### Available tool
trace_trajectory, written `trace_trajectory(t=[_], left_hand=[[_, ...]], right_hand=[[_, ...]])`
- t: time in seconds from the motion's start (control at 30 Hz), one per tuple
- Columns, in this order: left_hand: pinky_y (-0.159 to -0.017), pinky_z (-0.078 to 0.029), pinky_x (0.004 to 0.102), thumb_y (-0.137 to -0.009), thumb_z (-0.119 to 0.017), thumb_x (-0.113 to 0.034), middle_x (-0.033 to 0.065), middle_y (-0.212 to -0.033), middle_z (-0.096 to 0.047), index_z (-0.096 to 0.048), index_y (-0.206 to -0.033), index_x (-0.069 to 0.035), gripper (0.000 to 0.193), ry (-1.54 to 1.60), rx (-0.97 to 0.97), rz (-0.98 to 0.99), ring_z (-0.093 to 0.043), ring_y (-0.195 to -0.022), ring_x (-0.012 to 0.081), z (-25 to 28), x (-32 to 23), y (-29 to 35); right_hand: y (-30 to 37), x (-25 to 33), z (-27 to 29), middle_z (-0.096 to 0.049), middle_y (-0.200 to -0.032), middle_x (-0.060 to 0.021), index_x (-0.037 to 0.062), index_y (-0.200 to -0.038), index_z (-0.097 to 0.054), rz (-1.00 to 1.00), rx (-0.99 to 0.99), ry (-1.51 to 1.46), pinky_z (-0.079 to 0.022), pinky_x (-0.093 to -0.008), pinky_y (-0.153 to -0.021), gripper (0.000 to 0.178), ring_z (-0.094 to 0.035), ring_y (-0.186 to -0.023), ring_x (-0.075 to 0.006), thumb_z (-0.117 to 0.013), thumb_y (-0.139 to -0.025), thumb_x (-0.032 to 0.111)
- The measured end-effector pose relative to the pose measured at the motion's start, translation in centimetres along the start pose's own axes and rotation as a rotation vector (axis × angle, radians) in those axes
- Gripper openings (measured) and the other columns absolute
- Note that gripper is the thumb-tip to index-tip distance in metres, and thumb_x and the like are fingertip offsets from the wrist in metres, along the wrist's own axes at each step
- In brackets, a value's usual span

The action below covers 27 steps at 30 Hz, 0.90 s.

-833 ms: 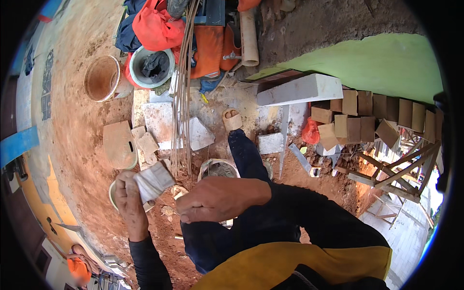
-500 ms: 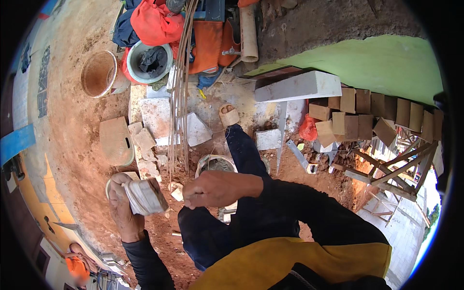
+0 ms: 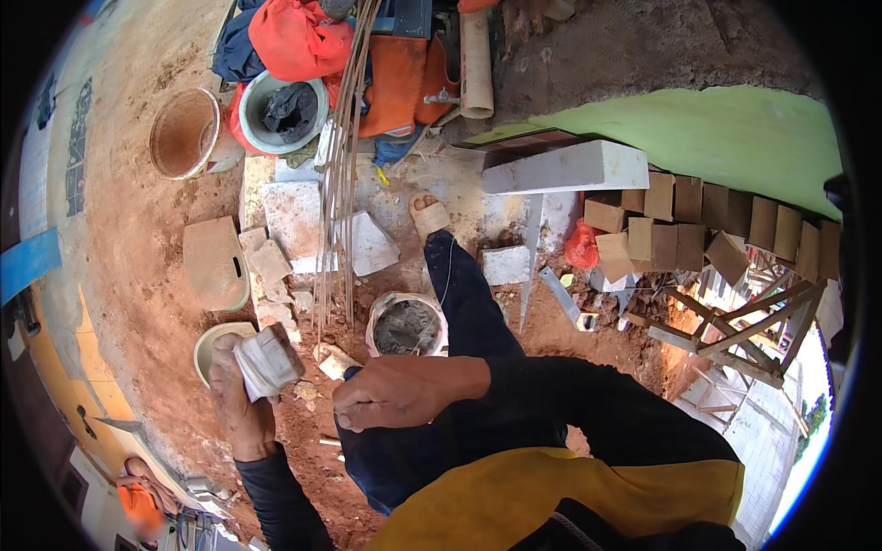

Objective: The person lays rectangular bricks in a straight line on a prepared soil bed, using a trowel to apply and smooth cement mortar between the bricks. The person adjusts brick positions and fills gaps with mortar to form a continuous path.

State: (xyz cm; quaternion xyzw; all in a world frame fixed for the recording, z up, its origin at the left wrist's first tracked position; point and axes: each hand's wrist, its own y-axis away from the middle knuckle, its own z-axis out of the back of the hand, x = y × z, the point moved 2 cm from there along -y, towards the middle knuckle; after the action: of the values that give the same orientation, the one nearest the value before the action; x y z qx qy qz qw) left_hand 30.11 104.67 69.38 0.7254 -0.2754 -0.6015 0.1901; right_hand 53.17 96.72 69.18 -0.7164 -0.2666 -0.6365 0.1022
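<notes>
My left hand grips a wooden block wound with white string, its bare wooden end showing at the right. To the right of it my right hand is closed with fingers curled in, over my bent knee. What it pinches, if anything, is too small to make out. A thin pale line curves down beside my trouser leg; where it ends is unclear. Just beyond my right hand stands a bucket holding grey wet mortar. Behind the wound block, a pale round basin is partly hidden by my left hand.
Thin rods run lengthwise over broken white slabs. Farther off are a brown bucket and a pale tub. At the right, bricks line the green wall, near a wooden trestle. A person in orange is lower left.
My right hand has shifted slightly left and down, uncovering more of the mortar bucket. The wound block in my left hand has tilted and moved a little left and up.
</notes>
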Motion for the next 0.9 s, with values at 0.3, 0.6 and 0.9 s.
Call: trace_trajectory(t=[0.3, 0.6, 0.9], left_hand=[[-0.069, -0.042, 0.0202, -0.102, -0.069, -0.037, -0.0021, -0.090, -0.064, -0.062, -0.106, -0.006, 0.032, -0.219, 0.295, 0.097, -0.055, -0.077, 0.0043, -1.1, -1.0, -0.2], [-0.054, -0.046, 0.0187, -0.101, -0.070, -0.028, -0.0016, -0.084, -0.062, -0.057, -0.110, -0.008, 0.025, -0.356, 0.253, 0.234, -0.057, -0.066, 0.0030, -0.6, 2.1, -0.3], [-0.068, -0.052, 0.0282, -0.100, -0.070, -0.019, 0.0064, -0.090, -0.070, -0.060, -0.117, -0.005, 0.024, -0.771, 0.446, -0.011, -0.064, -0.076, 0.0119, -2.2, 3.6, -1.4]], right_hand=[[-0.3, -1.3, 2.0, -0.064, -0.080, -0.0166, 0.0004, -0.092, -0.064, -0.197, -0.121, 0.101, -0.048, -0.0428, -0.071, 0.040, -0.066, -0.076, -0.0310, -0.055, -0.106, 0.037], [0.7, -3.3, 2.4, -0.060, -0.071, -0.0177, 0.0003, -0.089, -0.063, -0.197, -0.110, -0.038, -0.046, -0.0468, -0.067, 0.035, -0.060, -0.067, -0.0350, -0.057, -0.100, 0.033], [2.6, 0.3, 3.3, -0.066, -0.082, -0.0158, 0.0052, -0.100, -0.066, -0.212, -0.474, 0.461, -0.052, -0.0425, -0.064, 0.022, -0.068, -0.075, -0.0388, -0.062, -0.102, 0.027]])
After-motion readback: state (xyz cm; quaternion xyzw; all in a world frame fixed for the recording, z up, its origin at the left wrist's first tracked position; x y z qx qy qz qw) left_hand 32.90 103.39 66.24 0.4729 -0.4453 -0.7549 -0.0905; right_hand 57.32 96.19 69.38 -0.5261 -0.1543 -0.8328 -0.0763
